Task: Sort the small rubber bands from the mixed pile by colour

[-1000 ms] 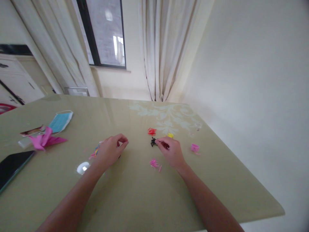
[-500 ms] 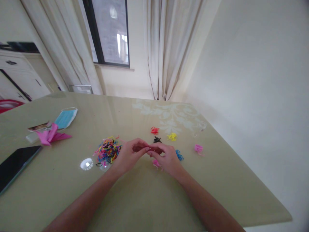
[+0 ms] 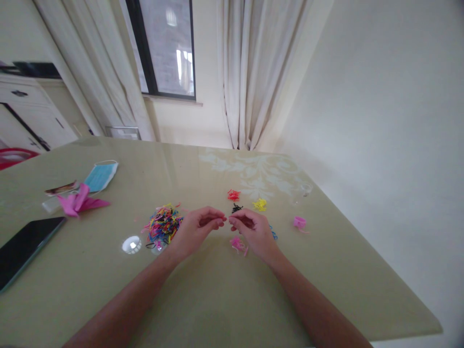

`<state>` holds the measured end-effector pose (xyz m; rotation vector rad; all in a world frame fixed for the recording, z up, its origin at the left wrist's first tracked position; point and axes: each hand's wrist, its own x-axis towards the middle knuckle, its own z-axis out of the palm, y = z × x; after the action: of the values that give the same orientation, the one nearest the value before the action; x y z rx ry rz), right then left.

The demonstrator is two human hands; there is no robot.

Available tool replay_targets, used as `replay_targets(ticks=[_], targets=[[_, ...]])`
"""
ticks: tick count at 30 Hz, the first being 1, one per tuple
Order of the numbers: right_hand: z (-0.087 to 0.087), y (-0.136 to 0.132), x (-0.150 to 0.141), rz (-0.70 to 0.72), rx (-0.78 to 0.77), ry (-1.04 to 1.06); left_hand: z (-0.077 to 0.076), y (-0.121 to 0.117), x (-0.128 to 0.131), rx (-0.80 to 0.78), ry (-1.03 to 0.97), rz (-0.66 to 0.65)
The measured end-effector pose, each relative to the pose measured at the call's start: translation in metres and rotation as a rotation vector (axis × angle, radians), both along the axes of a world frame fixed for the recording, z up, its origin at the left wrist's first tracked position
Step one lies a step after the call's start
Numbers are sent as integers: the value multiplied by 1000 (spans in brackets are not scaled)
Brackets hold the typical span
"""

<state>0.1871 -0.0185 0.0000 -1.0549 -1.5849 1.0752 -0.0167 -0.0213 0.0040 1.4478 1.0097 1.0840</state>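
Observation:
My left hand (image 3: 198,229) is closed in a pinch just right of a mixed pile of small coloured rubber bands (image 3: 165,224). Facing it across a narrow gap, my right hand (image 3: 253,232) also pinches its thumb and fingers together. Whatever lies between either set of fingertips is too small to make out. Around my right hand are sorted heaps: red bands (image 3: 234,195), black bands (image 3: 237,208), yellow bands (image 3: 260,205) and pink bands (image 3: 238,245). The blue bands (image 3: 274,235) are mostly hidden behind my right hand.
Left on the table (image 3: 203,299) are a black phone (image 3: 31,246), a pink folded paper bird (image 3: 80,202), a blue face mask (image 3: 101,177) and a clear round lid (image 3: 131,245). A pink object (image 3: 299,223) sits to the right, below a small clear container (image 3: 305,189).
My fingertips have moved apart, from touching to a small gap. My right hand has shifted slightly right and up, uncovering more pink bands and covering more blue ones.

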Motion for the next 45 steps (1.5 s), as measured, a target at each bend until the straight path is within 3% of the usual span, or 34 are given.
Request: replay_targets(ticks=[2, 7, 13, 15, 17, 20, 23, 27, 33, 38, 41, 45], targets=[[2, 1, 0, 1, -40, 61, 0, 3, -6, 69, 128, 35], [9, 3, 8, -9, -92, 149, -4, 10, -24, 322, 666, 163], [16, 6, 21, -2, -67, 162, -7, 10, -33, 313, 1079, 181], [17, 6, 21, 4, -61, 151, -6, 8, -29, 348, 1018, 187], [16, 3, 18, 8, -18, 126, -3, 3, -20, 353, 828, 166], [13, -2, 12, -21, 212, 33, 3, -7, 0, 278, 521, 105], [9, -8, 6, -77, 454, -56, 4, -17, 15, 216, 373, 102], [7, -13, 4, -69, 555, -88, 1, -20, 18, 131, 229, 111], [7, -17, 5, -75, 643, -128, 0, -18, 17, 85, 181, 61], [8, -17, 4, -83, 617, -123, -3, -18, 17, 103, 129, 62], [9, -16, 5, -76, 578, -103, 0, -18, 14, 197, 179, 157], [12, -14, 6, -69, 499, -60, 6, -18, 10, 434, 306, 249]])
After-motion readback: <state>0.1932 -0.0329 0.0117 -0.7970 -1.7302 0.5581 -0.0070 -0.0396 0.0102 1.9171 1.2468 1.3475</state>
